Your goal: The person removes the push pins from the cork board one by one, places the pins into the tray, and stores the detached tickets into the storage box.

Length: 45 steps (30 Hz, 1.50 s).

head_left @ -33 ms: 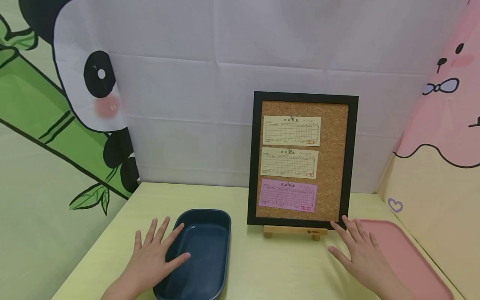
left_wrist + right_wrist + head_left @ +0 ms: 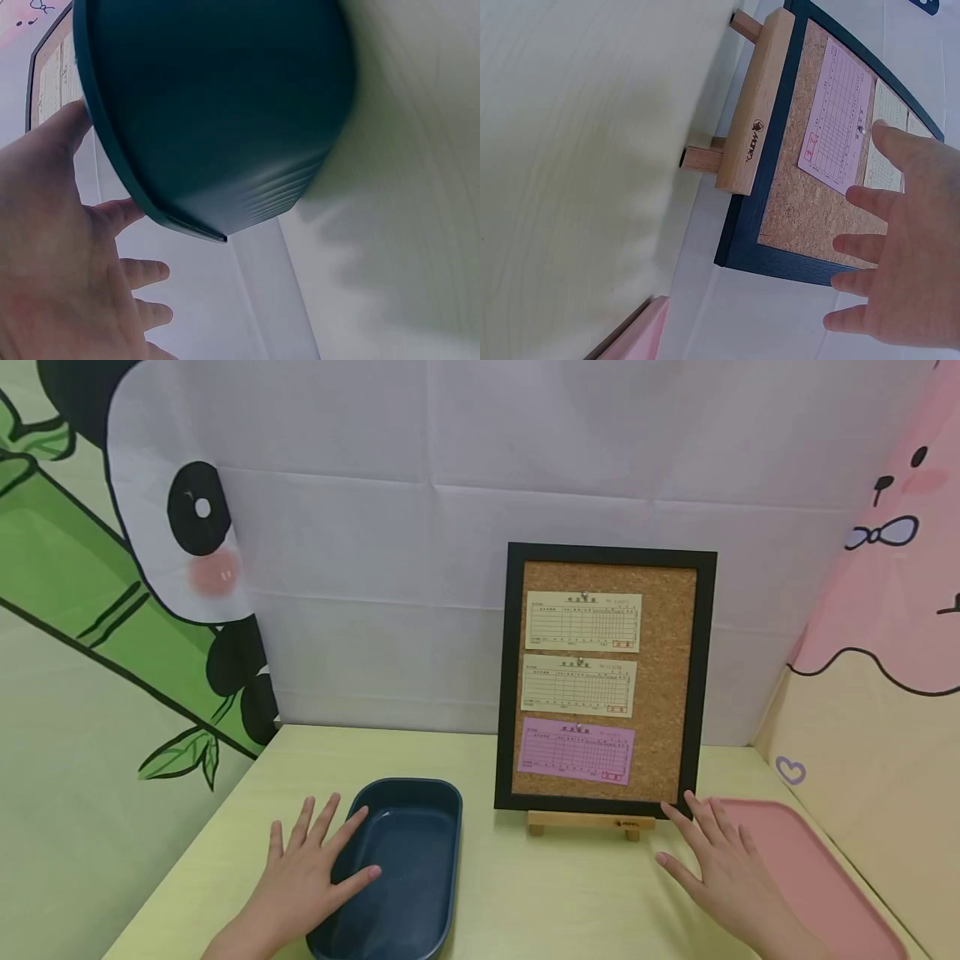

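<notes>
Indoors, pale yellow table point(image 2: 525, 893), cartoon panda backdrop point(image 2: 172, 527); white creased cloth point(image 2: 420, 527)

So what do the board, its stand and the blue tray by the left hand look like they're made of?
Board: cork, judging by its speckled brown grain, in a matte black frame, material unclear. Stand: pale unpainted wood with visible grain and a printed logo. Blue tray: probably plastic, smooth with a soft sheen and rounded moulded corners.
</notes>
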Tool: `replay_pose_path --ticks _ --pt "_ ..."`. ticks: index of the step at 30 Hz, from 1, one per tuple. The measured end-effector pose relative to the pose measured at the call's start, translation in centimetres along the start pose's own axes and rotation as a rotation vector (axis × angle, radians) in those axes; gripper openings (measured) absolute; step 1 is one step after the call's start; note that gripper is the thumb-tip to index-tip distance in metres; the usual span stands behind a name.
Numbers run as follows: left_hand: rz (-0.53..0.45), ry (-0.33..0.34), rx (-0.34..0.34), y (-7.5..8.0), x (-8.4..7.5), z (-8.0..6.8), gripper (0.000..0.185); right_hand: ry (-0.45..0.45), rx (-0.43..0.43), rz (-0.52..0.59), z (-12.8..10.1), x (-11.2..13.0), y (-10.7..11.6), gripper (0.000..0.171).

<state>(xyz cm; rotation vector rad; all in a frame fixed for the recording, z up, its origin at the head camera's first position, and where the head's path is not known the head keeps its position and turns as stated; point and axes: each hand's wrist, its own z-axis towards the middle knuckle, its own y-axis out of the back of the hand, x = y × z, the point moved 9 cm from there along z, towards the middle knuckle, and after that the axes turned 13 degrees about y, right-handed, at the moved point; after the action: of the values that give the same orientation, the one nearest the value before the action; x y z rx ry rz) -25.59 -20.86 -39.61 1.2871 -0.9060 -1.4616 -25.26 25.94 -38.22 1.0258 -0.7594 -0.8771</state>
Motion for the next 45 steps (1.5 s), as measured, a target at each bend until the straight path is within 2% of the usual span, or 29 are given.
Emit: replay_pose_path --ticks 14,23,30,35,39,45 --pt "0.007 -0.022 -0.031 0.8 -0.3 0.4 0.079 0.014 -0.006 -0.009 0.1 0.1 0.2 0.068" --pt "0.026 -0.058 -0.061 2.7 -2.2 1.2 0.082 0.051 -0.091 -0.013 1.1 0.7 2.2 0.064" --pt "0.038 -0.100 -0.088 4.4 -4.4 2.3 0.084 0.074 -0.131 0.028 2.8 1.2 4.4 0.063" --pt "0.048 -0.142 -0.122 5.9 -6.7 3.4 0.085 0.107 -0.191 -0.017 4.4 1.8 6.6 0.063" --pt "0.044 -0.178 -0.169 7.3 -8.9 4.7 0.084 0.127 -0.230 -0.023 6.0 2.1 8.4 0.063" --pt "-0.036 -0.237 -0.271 9.1 -12.3 6.7 0.082 0.148 -0.315 -0.012 8.7 2.4 11.1 0.063"
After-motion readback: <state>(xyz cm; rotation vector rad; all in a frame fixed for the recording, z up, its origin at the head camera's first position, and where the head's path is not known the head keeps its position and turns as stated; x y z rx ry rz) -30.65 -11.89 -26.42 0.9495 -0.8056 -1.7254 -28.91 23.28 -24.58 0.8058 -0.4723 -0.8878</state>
